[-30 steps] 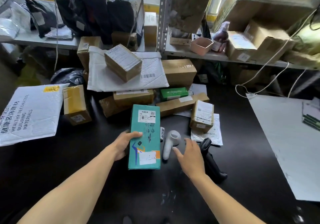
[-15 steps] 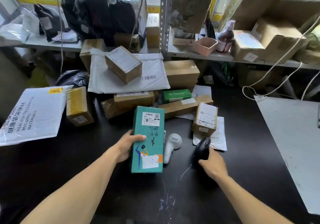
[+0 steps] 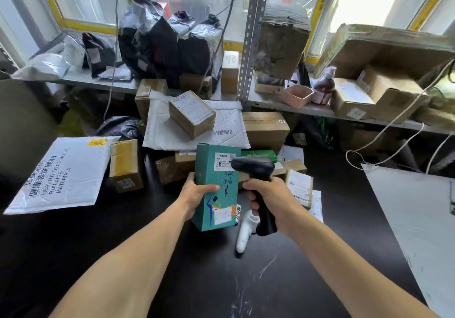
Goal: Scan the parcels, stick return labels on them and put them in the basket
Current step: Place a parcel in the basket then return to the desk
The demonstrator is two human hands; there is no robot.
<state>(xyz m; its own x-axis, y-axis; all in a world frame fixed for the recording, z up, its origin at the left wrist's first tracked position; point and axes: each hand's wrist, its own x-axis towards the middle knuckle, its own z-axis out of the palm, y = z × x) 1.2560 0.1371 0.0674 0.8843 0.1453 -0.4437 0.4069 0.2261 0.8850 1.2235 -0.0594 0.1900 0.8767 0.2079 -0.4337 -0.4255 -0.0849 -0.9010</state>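
Our left hand (image 3: 197, 195) holds the teal parcel (image 3: 216, 187) upright above the counter (image 3: 73, 248), near its far edge; our right hand (image 3: 273, 199) grips the black scanner (image 3: 258, 184), its head beside the parcel's label (image 3: 224, 161).

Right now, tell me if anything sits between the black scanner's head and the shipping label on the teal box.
Nothing visible does. The right hand holds the black handheld scanner with its head right beside the white shipping label on the teal cardboard box.

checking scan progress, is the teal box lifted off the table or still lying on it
Lifted: the left hand grips the teal box tilted up, facing the black scanner.
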